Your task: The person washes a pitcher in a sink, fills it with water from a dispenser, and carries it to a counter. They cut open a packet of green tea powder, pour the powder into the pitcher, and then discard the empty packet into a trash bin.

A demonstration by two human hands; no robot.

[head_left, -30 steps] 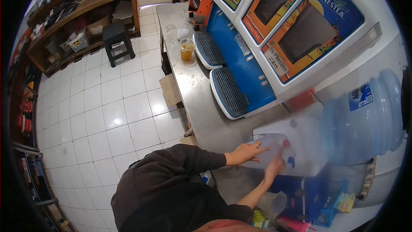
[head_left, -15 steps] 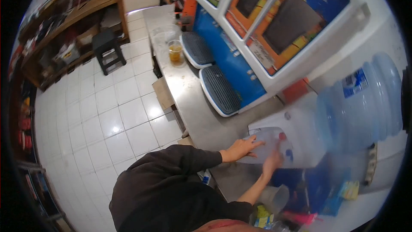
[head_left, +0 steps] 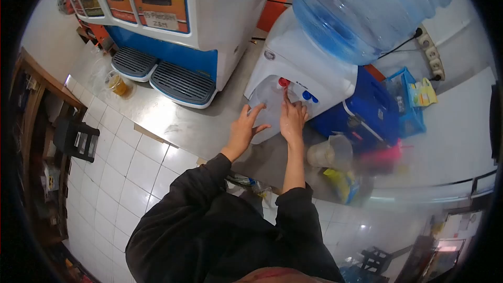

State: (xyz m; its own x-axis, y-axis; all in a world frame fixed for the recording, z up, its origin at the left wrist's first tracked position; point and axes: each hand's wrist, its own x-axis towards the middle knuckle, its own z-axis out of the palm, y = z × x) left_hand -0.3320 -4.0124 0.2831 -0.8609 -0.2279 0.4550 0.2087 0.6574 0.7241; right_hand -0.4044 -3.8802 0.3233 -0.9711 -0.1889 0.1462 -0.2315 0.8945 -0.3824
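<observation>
My left hand (head_left: 245, 130) curves its thumb and fingers around the side of a translucent plastic container (head_left: 266, 119), which sits in the front recess of a white water dispenser (head_left: 327, 81). The container's outline is faint against the white recess. With its index finger stretched up, my right hand (head_left: 292, 119) reaches the red tap (head_left: 284, 82); its other fingers are spread and grip nothing. Beside it on the dispenser is a blue tap (head_left: 309, 96). A large blue-tinted water bottle (head_left: 367, 8) stands upside down on top of the dispenser.
Left of the dispenser stands a juice machine (head_left: 230, 26) with dark drip trays (head_left: 183, 84). A cup of amber drink (head_left: 118, 85) is on the metal counter (head_left: 152, 118). To the right are a clear tub (head_left: 335, 153), a blue cooler box (head_left: 361, 107) and a blue basket (head_left: 408, 105).
My view has turned to the right, bringing the dispenser nearer the middle. My right hand, blurred before, now shows clearly with its index finger at the red tap. My left hand stays by the container.
</observation>
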